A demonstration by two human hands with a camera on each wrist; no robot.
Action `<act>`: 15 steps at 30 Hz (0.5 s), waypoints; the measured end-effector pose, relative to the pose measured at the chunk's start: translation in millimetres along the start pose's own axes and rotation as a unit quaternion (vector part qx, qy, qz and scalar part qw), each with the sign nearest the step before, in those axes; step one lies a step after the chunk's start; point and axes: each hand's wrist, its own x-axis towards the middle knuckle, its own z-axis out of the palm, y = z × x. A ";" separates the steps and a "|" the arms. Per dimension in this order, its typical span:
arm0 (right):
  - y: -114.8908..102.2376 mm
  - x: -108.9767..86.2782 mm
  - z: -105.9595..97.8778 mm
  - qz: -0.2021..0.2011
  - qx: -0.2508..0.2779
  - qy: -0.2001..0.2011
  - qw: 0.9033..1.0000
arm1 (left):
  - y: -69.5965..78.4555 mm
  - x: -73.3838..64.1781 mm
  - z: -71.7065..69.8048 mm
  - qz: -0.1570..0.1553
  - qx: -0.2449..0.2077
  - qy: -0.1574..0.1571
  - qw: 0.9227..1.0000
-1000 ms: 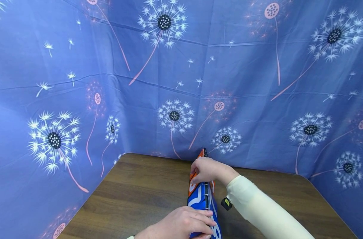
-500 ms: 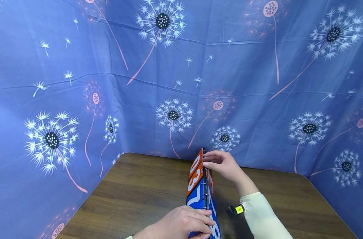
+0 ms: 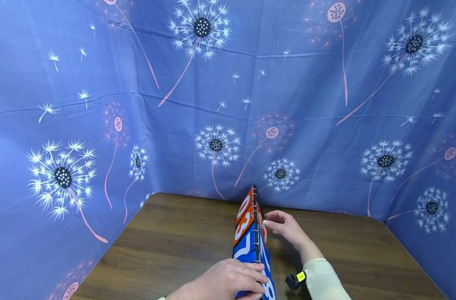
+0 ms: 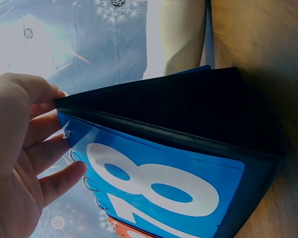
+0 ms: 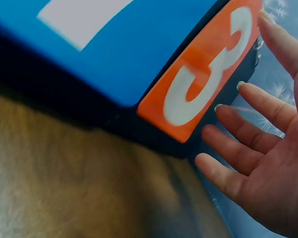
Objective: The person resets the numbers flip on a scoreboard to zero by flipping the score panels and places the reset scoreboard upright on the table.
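A tent-shaped flip scoreboard (image 3: 246, 233) with blue and orange number cards on rings stands on the table, its ridge running away from me. My left hand (image 3: 228, 279) holds the near end of the ridge; in the left wrist view its fingers (image 4: 64, 181) bend over the ringed edge beside a blue card with an 8 (image 4: 159, 183). To the right of the far end is my right hand (image 3: 288, 231), fingers spread. In the right wrist view its thumb tip is by the upper edge of an orange card with a 3 (image 5: 201, 74); whether it touches cannot be told.
The brown wooden table (image 3: 168, 246) reaches back to a blue dandelion-print cloth (image 3: 310, 91), which hangs behind and on both sides. A small black device with a yellow label (image 3: 296, 280) sits at the right cuff.
My right hand has come off the far end of the ridge and moved right and down beside the right face, uncovering the left orange cards. The left hand stays in place.
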 end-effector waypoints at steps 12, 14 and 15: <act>21.4 2.7 7.5 0.043 0.004 -0.015 0.999 | 1.0 -1.9 -0.8 -0.024 -0.026 -0.015 0.999; 23.0 3.3 7.4 0.047 0.002 -0.014 0.999 | 0.9 -1.4 -0.6 -0.020 -0.023 -0.010 0.999; 23.4 3.4 7.1 0.048 0.000 -0.013 0.999 | 1.0 -1.2 -0.6 -0.020 -0.025 -0.008 0.999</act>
